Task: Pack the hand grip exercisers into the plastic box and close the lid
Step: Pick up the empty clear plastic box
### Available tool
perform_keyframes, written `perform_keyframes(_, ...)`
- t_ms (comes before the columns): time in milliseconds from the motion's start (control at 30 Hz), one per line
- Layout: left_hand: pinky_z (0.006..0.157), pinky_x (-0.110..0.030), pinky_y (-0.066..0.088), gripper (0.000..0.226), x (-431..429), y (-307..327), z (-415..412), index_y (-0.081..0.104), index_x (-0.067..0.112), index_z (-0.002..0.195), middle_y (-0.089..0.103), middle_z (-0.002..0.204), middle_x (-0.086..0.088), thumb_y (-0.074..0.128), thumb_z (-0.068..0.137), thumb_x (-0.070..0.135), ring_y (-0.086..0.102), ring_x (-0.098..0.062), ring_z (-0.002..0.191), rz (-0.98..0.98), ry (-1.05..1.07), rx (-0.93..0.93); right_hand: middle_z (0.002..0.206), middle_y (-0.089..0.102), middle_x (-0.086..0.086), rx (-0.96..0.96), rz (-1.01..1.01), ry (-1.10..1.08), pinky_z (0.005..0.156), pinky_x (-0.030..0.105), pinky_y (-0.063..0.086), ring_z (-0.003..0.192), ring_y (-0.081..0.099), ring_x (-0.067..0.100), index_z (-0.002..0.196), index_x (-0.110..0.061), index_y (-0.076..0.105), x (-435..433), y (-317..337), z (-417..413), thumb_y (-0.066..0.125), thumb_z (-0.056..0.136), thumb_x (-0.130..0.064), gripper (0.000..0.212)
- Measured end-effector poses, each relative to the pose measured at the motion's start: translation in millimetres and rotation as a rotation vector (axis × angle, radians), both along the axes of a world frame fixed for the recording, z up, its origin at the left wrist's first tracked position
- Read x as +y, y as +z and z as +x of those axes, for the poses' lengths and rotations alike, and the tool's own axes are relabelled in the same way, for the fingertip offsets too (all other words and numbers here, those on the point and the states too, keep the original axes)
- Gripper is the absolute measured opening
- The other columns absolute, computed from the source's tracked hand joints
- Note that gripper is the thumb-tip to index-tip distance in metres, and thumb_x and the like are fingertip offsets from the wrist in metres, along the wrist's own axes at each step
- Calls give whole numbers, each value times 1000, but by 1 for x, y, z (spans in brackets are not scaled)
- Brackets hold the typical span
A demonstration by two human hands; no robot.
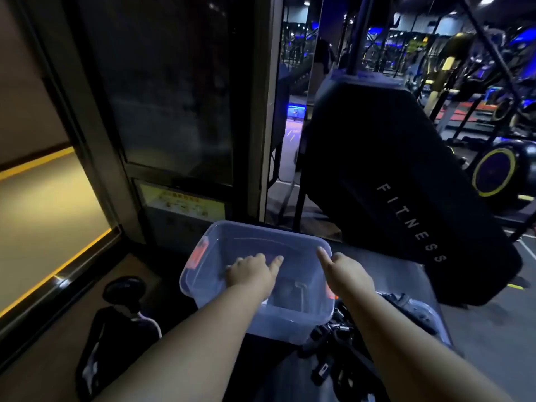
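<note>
Left hand (251,271): ours, reaching into the box, fingers spread flat and pointing toward one o'clock; we see nothing gripped in it.

Right hand (346,271): ours, resting on the box's rim at three o'clock, forefinger extended along the edge, other fingers loosely curled; it steadies more than it grasps.

Plastic box (203,288): clear, uncovered, orange latches (197,255) at nine and three o'clock. Something dark lies inside at five o'clock; too dim for us to say whether it is an exerciser.

Hand grip exercisers (333,335): a dark tangle of handles and springs, just outside the box at five o'clock, under our right forearm. Not yet packed, we judge.

Lid: we cannot find it in view.

Gym machine (406,198): black, lettered FITNESS, beyond the box at one o'clock.

Risks, as we judge them: our right forearm may sweep the tangle off its surface; interlocked springs may drag several out together; poor light invites a missed piece.
</note>
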State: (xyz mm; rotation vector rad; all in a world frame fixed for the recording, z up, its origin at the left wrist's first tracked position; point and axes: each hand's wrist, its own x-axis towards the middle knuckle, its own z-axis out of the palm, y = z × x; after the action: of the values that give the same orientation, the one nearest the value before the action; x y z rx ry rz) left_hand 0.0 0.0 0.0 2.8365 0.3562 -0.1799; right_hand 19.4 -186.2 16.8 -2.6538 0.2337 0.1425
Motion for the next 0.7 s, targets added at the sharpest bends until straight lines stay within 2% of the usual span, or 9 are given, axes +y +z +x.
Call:
perform_keyframes(67, 92, -44, 34, 65, 3, -16, -1, 54, 20, 119, 59, 122, -4, 16, 92, 65, 47, -27, 118, 32, 4, 40, 96, 61, 4, 13, -16, -43, 71, 35, 38, 85, 52, 25, 89, -23, 53, 2, -18, 2, 24, 88, -72, 57)
perform_keyframes(133, 94, -43, 31, 64, 10, -43, -1, 52, 21, 121, 57, 126, -3, 17, 92, 66, 43, -25, 122, 51, 21, 44, 111, 59, 10, 5, 12, -110, 77, 38, 38, 100, 53, 31, 110, -20, 54, 2, -44, 2, 30, 87, -71, 61)
perform_keyframes(200, 95, -43, 30, 63, 13, -65, 0, 50, 21, 122, 54, 129, -1, 19, 92, 66, 40, -23, 124, 51, 20, 47, 119, 54, 15, 1, 43, -183, 85, 42, 39, 112, 50, 35, 123, -19, 50, 3, -67, 2, 36, 85, -71, 66)
perform_keyframes(333, 96, -41, 28, 57, 21, -100, 2, 50, 22, 117, 55, 127, 1, 20, 92, 64, 39, -20, 124, 75, 8, 11, 126, 47, 17, 19, 46, -294, 92, 46, 41, 117, 48, 38, 135, -18, 38, 7, -104, 2, 41, 83, -70, 74)
perform_keyframes(467, 92, -36, 26, 52, 31, -126, -3, 56, 26, 97, 63, 110, 5, 20, 93, 63, 45, -18, 113, 140, -93, -77, 130, 43, 23, 66, 186, -412, 85, 42, 40, 111, 52, 41, 139, -12, 29, 11, -140, -2, 47, 85, -66, 79)
perform_keyframes(533, 90, -36, 26, 52, 33, -132, -6, 55, 27, 81, 65, 97, 6, 18, 93, 63, 49, -18, 105, 154, -112, -140, 122, 53, 20, 31, 257, -429, 76, 37, 38, 105, 56, 37, 131, -8, 37, 11, -151, -3, 49, 87, -61, 70)
perform_keyframes(600, 89, -35, 26, 52, 35, -135, -3, 46, 26, 70, 65, 89, 6, 18, 93, 63, 49, -17, 101, 162, -112, -191, 104, 61, 13, -47, 337, -440, 69, 34, 37, 88, 59, 33, 117, -8, 43, 9, -157, 0, 52, 89, -52, 53)
perform_keyframes(700, 87, -34, 26, 53, 34, -140, 2, 42, 25, 66, 64, 84, 7, 20, 92, 64, 47, -16, 101, 173, -115, -253, 80, 54, 2, -124, 455, -458, 66, 33, 39, 77, 56, 29, 108, -9, 45, 4, -162, 8, 55, 91, -40, 37)
